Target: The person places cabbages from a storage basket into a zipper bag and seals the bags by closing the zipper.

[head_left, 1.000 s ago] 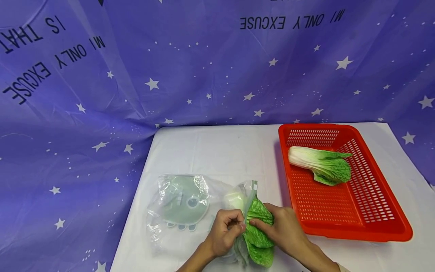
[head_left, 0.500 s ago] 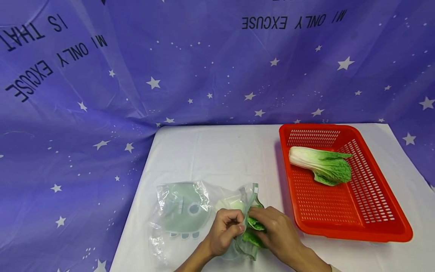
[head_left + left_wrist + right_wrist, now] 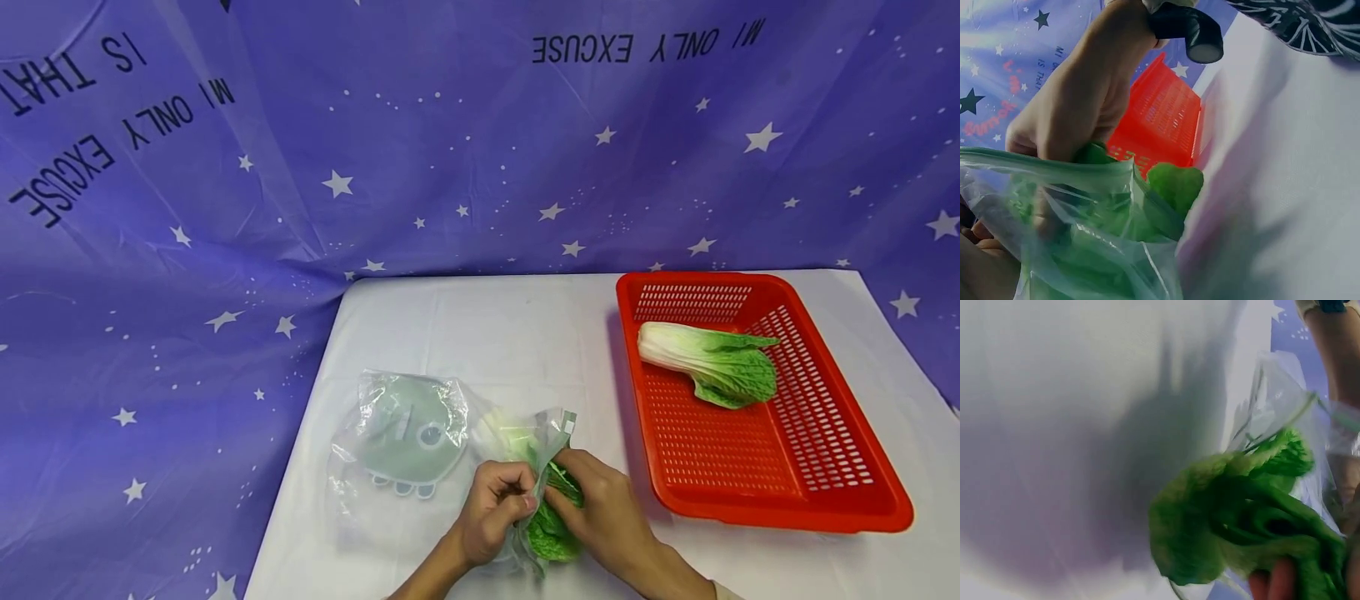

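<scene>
- Presently, left hand (image 3: 491,512) pinches the mouth edge of a clear plastic bag (image 3: 438,433), thumb and forefinger brought together on the lip.
- Right hand (image 3: 607,512) is just beside it; thumb and fingers are bent around the leafy end of a green cabbage (image 3: 553,533), gripping it at the bag opening.
- Cabbage position: pale stem end inside the bag, seen through the film; green leaves at the mouth, partly outside, on the right-hand side. Left wrist view shows leaves behind the film and one leaf lobe beyond the lip.
- Right wrist view: leaves folded and crumpled, fingertips (image 3: 1282,578) against them; image partly blurred.
- Bag lies on its side, creased and glossy, with a pale green cartoon face printed on the far-left part. Green zip strip (image 3: 1041,164) runs along the mouth.
- Red perforated basket (image 3: 720,454) stands to the right, apart from the bag.
- Second cabbage (image 3: 708,362) lies on its side in the basket, white stem to the left, leaves to the right.
- Work surface: white tablecloth (image 3: 465,325).
- Behind: purple curtain (image 3: 450,125) with white stars and black lettering, upside down.
</scene>
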The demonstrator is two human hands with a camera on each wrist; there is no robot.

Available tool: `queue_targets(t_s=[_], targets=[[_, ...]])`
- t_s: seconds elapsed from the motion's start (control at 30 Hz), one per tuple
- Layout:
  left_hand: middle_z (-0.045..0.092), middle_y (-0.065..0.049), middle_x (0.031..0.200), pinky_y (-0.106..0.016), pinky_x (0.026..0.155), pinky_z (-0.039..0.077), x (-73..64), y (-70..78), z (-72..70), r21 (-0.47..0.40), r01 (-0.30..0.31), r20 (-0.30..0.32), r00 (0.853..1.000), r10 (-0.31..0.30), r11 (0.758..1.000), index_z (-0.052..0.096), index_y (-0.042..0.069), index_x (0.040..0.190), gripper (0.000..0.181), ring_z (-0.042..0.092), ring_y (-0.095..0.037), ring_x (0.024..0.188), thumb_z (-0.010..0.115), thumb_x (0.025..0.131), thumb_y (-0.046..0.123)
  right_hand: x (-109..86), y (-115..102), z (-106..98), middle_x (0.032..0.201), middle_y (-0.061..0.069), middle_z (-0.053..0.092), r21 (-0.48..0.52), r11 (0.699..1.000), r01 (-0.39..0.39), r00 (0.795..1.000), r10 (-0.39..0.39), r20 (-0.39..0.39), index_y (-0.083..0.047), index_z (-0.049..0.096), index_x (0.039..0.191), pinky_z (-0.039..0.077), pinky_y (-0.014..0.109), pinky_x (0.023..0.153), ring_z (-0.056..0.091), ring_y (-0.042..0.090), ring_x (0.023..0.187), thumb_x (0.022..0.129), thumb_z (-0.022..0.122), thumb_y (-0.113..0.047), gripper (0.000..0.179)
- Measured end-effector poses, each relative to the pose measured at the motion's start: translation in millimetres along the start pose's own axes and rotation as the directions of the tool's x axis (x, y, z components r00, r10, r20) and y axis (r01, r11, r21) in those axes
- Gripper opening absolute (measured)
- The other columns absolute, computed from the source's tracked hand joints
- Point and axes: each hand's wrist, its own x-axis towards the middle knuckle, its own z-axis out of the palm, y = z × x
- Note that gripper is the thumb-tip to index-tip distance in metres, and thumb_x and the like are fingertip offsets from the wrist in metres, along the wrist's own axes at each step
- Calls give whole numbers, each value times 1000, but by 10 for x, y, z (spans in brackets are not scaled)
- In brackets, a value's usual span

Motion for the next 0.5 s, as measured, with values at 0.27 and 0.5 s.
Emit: queue_targets(t_s=[0.27, 0.5], targets=[[34, -6, 50, -20, 35, 28, -12, -14, -55, 46, 28, -48, 999, -26, 999, 42, 7, 64, 15, 31, -9, 43, 44, 74, -4, -80, 10, -8, 114, -2, 63, -88, 995, -51, 954, 75, 289, -9, 63, 120, 55, 38, 83, 63, 14, 102, 79, 82, -27, 49], [32, -3, 52, -22, 37, 27, 52, 53, -121, 71, -7, -80, 997, 12, 997, 42, 8, 65, 16, 31, -9, 45, 45, 76, -3, 5, 75, -175, 109, -9, 67, 79, 987, -143, 966, 121, 229, -11, 69, 114, 56, 37, 81, 64, 8, 99, 96, 64, -24, 22]])
